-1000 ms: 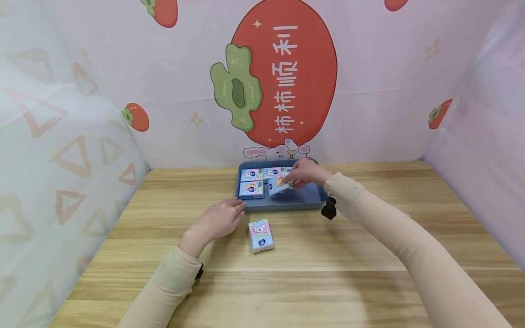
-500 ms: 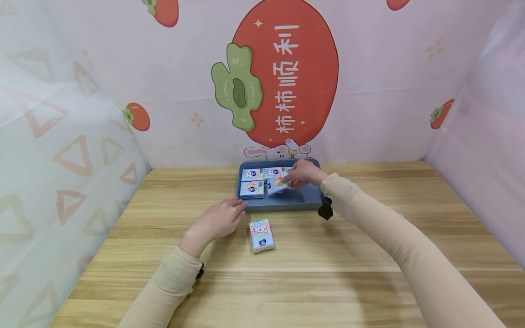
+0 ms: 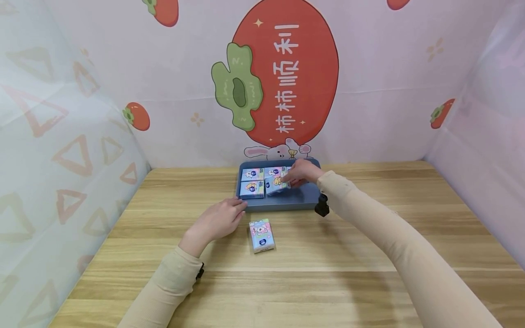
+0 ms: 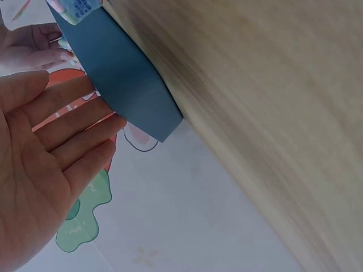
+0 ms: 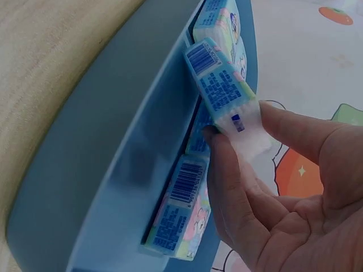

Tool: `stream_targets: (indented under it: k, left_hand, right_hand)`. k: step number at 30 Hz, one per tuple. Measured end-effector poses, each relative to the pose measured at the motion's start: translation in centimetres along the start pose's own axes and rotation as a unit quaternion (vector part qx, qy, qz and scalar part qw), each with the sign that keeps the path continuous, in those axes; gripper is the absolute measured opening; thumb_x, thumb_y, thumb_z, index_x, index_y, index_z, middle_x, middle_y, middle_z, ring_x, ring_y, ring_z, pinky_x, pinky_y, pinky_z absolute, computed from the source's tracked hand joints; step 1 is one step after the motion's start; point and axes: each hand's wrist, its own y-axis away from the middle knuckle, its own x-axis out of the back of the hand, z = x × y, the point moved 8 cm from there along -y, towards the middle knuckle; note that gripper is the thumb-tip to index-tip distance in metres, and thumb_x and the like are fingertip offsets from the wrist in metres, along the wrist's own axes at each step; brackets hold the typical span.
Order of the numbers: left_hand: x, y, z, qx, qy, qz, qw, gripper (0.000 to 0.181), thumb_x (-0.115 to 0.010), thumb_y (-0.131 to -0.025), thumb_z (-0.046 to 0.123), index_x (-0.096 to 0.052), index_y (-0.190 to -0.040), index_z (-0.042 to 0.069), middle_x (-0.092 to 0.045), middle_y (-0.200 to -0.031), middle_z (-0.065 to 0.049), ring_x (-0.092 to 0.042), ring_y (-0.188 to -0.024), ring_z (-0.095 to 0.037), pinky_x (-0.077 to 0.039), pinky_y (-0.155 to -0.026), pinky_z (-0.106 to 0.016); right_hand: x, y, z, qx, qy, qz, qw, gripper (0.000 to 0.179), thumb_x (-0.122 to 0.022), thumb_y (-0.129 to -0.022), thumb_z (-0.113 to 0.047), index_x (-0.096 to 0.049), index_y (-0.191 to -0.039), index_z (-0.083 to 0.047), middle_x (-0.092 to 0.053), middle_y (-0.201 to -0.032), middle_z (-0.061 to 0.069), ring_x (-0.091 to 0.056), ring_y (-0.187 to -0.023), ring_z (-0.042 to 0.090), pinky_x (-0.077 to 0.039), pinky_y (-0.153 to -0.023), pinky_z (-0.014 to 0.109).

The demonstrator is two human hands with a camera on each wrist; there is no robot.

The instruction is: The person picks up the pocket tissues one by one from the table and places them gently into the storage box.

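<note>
My right hand (image 3: 302, 171) pinches a tissue pack (image 3: 275, 184) between thumb and fingers, tilted over the blue tray (image 3: 283, 207). In the right wrist view the held tissue pack (image 5: 218, 79) leans with one end by another pack (image 5: 218, 22). My left hand (image 3: 217, 218) rests its fingertips on the tray's front left edge. The left wrist view shows that hand (image 4: 51, 147) with straight fingers against the tray wall (image 4: 125, 79). Inside the tray lie a back row of packs (image 3: 252, 175) and one front left pack (image 3: 251, 189). The right hand partly hides the back row.
One more tissue pack (image 3: 261, 235) lies on the wooden table (image 3: 262, 291) in front of the tray, right of my left hand. A printed cloth backdrop (image 3: 184, 68) rises behind the tray, with side walls left and right.
My right hand has shifted slightly left with the tissue pack, closer to the front left pack. The left hand stays in place on the tray edge.
</note>
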Motion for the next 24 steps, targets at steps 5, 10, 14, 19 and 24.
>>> stream_targets:
  k: [5,10,14,19,24]
  left_hand:
    - [-0.1,0.0,0.0,0.001,-0.003,-0.001,1.0000,0.036,-0.046,-0.099,0.021,-0.059,-0.128,0.004,-0.057,-0.131,-0.017,-0.051,-0.126,-0.033,-0.043,-0.105,-0.046]
    - [-0.2,0.0,-0.1,0.001,-0.006,-0.002,1.0000,0.036,-0.046,-0.099,0.021,-0.059,-0.128,0.004,-0.058,-0.131,-0.017,-0.051,-0.126,-0.033,-0.043,-0.105,-0.046]
    - [-0.2,0.0,-0.1,0.000,-0.007,-0.002,1.0000,0.036,-0.046,-0.099,0.021,-0.059,-0.128,0.004,-0.058,-0.131,-0.016,-0.051,-0.126,-0.033,-0.043,-0.105,-0.046]
    - [-0.2,-0.1,-0.1,-0.001,-0.005,-0.002,1.0000,0.037,-0.045,-0.099,0.021,-0.059,-0.128,0.004,-0.057,-0.131,-0.017,-0.051,-0.126,-0.033,-0.043,-0.105,-0.046]
    - [-0.1,0.0,-0.1,-0.003,-0.004,0.000,1.0000,0.037,-0.046,-0.099,0.021,-0.059,-0.128,0.003,-0.058,-0.131,-0.017,-0.051,-0.126,-0.034,-0.043,-0.105,-0.047]
  right_hand:
    - [0.1,-0.4,0.0,-0.008,0.017,0.007,0.9998,0.036,-0.074,-0.082,-0.029,-0.068,-0.101,0.001,-0.066,-0.085,0.010,-0.066,-0.077,0.021,-0.057,-0.086,0.035]
    - [0.1,-0.7,-0.1,-0.011,0.032,0.016,0.9993,0.035,-0.075,-0.081,-0.029,-0.066,-0.098,0.001,-0.065,-0.081,0.009,-0.067,-0.073,0.021,-0.058,-0.083,0.035]
    - [0.0,-0.8,-0.1,-0.014,0.028,0.017,0.9994,0.035,-0.075,-0.082,-0.026,-0.063,-0.099,0.002,-0.065,-0.081,0.010,-0.068,-0.075,0.023,-0.057,-0.084,0.036]
    - [0.0,-1.0,-0.2,-0.015,0.034,0.018,0.9992,0.034,-0.075,-0.082,-0.026,-0.063,-0.098,0.002,-0.064,-0.079,0.009,-0.067,-0.074,0.023,-0.057,-0.085,0.036]
    - [-0.1,-1.2,-0.3,-0.018,0.030,0.018,0.9992,0.035,-0.074,-0.082,-0.025,-0.063,-0.100,0.003,-0.065,-0.081,0.010,-0.067,-0.072,0.021,-0.057,-0.084,0.036]
